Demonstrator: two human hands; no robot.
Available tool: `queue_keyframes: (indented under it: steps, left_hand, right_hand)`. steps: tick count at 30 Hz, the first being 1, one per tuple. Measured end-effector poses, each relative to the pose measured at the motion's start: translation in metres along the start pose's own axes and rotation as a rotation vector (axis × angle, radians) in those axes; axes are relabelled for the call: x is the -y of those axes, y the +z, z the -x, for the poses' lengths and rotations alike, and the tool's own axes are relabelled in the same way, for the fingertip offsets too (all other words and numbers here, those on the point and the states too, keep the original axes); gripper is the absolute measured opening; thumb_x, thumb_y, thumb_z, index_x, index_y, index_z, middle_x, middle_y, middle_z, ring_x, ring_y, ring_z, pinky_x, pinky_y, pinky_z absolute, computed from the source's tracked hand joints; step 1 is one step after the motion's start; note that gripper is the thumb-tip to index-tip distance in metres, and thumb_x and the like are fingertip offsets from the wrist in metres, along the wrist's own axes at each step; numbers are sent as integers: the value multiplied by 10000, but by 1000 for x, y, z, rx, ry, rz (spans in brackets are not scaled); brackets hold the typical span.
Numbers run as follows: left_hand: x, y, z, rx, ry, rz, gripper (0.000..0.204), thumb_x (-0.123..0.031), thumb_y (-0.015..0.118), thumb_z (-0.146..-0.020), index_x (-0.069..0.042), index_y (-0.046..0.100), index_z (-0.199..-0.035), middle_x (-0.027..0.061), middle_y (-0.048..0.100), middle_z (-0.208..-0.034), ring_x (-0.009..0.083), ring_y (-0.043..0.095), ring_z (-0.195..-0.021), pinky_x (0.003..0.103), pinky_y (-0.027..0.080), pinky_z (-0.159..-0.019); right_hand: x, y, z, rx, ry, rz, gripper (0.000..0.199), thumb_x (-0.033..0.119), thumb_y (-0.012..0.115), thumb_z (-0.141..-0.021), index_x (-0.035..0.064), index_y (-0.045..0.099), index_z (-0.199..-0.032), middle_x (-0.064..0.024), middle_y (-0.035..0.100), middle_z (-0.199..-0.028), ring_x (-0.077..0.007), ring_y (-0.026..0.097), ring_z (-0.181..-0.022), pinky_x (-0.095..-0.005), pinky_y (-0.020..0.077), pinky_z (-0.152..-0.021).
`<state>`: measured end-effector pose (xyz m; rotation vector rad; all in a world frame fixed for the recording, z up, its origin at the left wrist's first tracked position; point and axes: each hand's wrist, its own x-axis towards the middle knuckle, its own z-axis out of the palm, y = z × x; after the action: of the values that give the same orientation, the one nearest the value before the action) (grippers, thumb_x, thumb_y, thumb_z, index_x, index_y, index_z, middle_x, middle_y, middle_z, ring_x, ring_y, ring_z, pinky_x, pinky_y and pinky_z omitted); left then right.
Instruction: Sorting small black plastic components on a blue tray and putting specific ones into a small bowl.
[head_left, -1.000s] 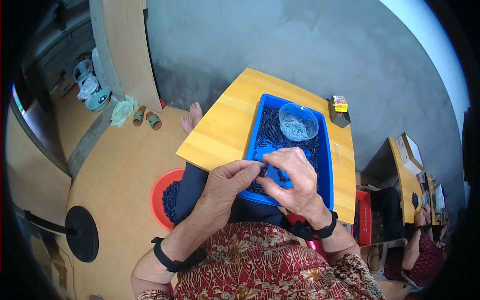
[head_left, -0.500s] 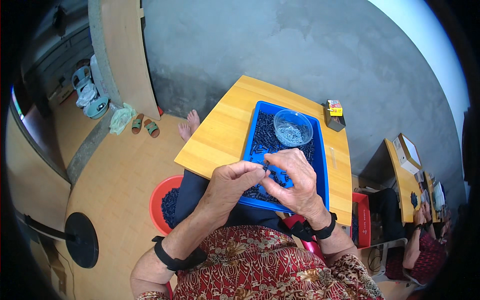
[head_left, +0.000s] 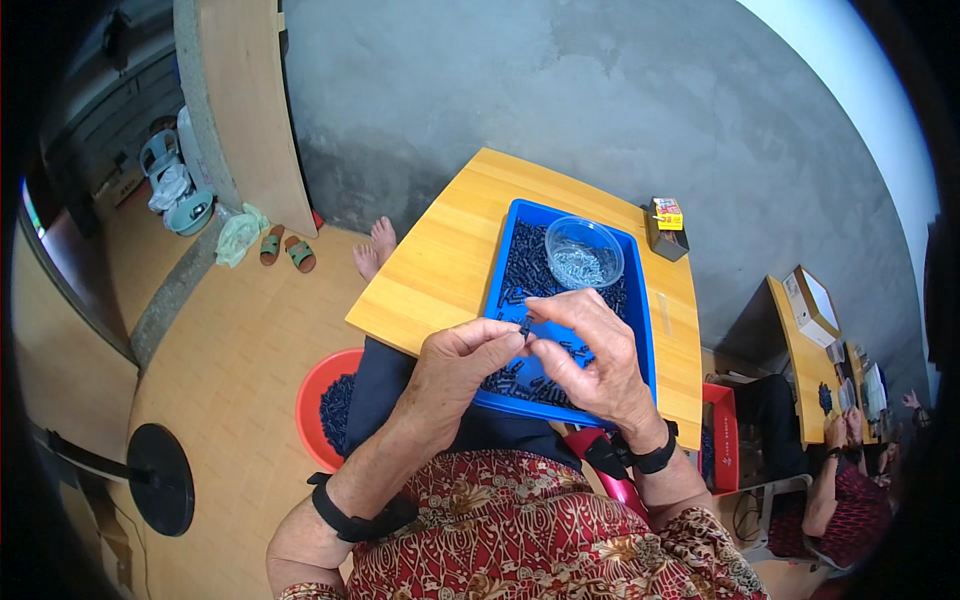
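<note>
1. Wooden table (head_left: 430, 280), beneath a blue plastic tray (head_left: 649, 350) of small dark pieces (head_left: 527, 255).
2. Left hand (head_left: 462, 368), over the tray's near side: forearm slanting inward, thumb and forefinger pinched together on one dark piece.
3. Right hand (head_left: 603, 352), opposite: wrist bent inward, thumb and forefinger curved and parted; cannot tell if they touch the piece.
4. Clear round bowl (head_left: 590, 240), in the tray's far side.
5. Pinched dark piece (head_left: 526, 327), between both hands' fingertips.
</note>
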<state>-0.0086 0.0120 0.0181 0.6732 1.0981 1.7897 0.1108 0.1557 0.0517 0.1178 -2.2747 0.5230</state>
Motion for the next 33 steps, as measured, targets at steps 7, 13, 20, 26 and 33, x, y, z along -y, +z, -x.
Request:
queue_keyframes:
  steps: [7,13,20,26,33]
  left_hand:
    - [5,0,0,-5,31,-46,189,-180,677,-929,-32,706,-1041,39,707,-923,90,619,-880,243,463,-833]
    - [8,-1,1,-8,90,-77,173,-156,667,-932,-19,703,-1032,39,700,-910,95,621,-870,247,463,-839]
    - [13,-3,-1,-37,102,-55,166,-159,679,-924,-14,701,-1003,18,681,-878,65,593,-817,217,455,-762]
    - [6,-1,0,-54,-18,116,174,-166,677,-929,-29,702,-1034,22,688,-938,62,592,-845,217,463,-787]
    - [8,0,-1,-44,-20,111,202,-188,677,-935,-27,694,-1056,16,690,-964,55,594,-848,204,478,-809]
  right_hand:
    - [-2,1,-1,17,132,-228,193,61,689,-852,-2,686,-1034,-145,689,-935,-281,655,-871,-367,514,-779]
    - [1,11,3,-30,198,-234,83,49,722,-823,8,693,-889,-116,693,-861,-258,661,-807,-346,518,-730]
    - [3,25,12,-154,184,-119,108,21,746,-786,14,685,-875,-106,691,-850,-234,652,-795,-338,509,-715]
    - [6,16,11,-87,137,-94,332,73,795,-739,18,670,-1042,-107,679,-903,-258,645,-834,-356,497,-728]
    - [-4,15,8,-11,-16,115,422,116,834,-663,30,667,-1042,-108,669,-932,-291,639,-877,-389,479,-772]
